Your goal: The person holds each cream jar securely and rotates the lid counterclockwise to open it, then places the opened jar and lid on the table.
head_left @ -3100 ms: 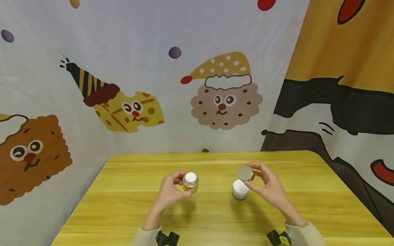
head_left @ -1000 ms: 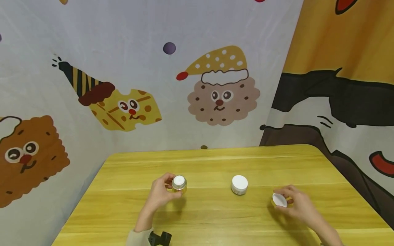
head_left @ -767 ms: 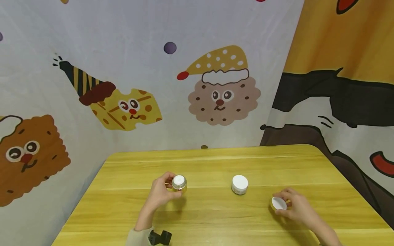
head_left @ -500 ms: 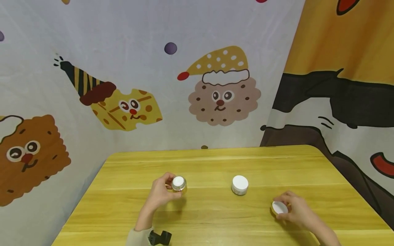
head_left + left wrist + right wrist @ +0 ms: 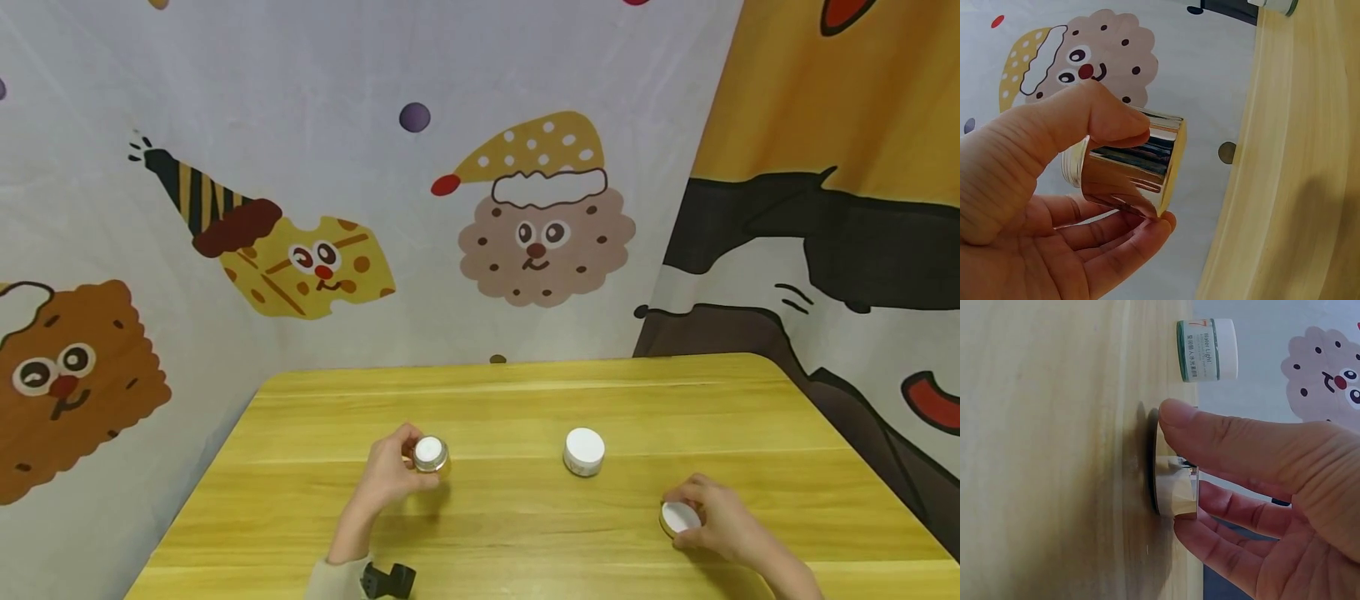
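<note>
Gold, mirror-bright: one small gold jar (image 5: pixel 1138 170), white disc showing at its mouth. The left hand (image 5: pixel 388 473) is pinching it between thumb and fingers, thumb pressing on the near side, fingers supporting the far side. The jar is hanging above the wooden table (image 5: pixel 495 537) and is casting a shadow on the boards.

Gold, matching: one shallow gold cap (image 5: pixel 1175 485), white lining turned upward. The right hand (image 5: pixel 716 518) is pinching it by the rim, thumb opposite fingers. It is lying very close to the tabletop; whether the two are touching cannot be told.

White and green: one white-lidded jar (image 5: pixel 583 452), standing upright on the table between the hands, its label reading "Water Light". Taken as clock centre, twelve toward the backdrop, it is having the gold jar at nine and the gold cap at four.

Beige: one sleeve (image 5: pixel 336 581), with a black wrist device (image 5: pixel 388 581), sitting at seven from the gold jar.

Printed cloth: one backdrop (image 5: pixel 352 67), hanging behind the table; a hatted biscuit figure (image 5: pixel 546 258) is smiling near twelve, a cheese figure (image 5: pixel 345 292) at ten.
</note>
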Tool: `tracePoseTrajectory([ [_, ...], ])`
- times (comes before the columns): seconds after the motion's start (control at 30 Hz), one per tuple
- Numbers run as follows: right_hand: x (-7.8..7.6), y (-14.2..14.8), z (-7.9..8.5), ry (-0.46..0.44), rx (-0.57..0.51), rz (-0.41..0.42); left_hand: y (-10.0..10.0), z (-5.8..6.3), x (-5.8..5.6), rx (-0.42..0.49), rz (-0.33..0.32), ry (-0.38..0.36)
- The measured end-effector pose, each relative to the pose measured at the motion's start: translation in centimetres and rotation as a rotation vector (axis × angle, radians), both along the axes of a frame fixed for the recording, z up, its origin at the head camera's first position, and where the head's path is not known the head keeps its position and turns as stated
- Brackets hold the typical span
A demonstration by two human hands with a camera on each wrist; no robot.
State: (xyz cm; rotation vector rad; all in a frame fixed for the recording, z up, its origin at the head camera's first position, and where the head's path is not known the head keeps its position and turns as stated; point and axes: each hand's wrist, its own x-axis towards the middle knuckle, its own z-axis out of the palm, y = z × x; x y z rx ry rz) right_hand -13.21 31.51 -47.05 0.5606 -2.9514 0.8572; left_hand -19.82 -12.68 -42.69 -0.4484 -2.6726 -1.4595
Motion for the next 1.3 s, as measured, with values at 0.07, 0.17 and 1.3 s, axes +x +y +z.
tracePoseTrajectory([
  [0.07, 0.0, 0.0, 0.1, -0.005, 0.006, -0.005, 0.0, -0.1, 0.0, -0.004, 0.002, -0.007],
  [0.17, 0.1, -0.1, 0.2, -0.015, 0.007, -0.007, -0.1, -0.3, -0.2, -0.017, 0.003, -0.003],
  [1.3, 0.0, -0.3, -0.2, -0.023, 0.027, -0.041, -0.6, -3.3, -1.2, -0.157, 0.053, -0.108],
])
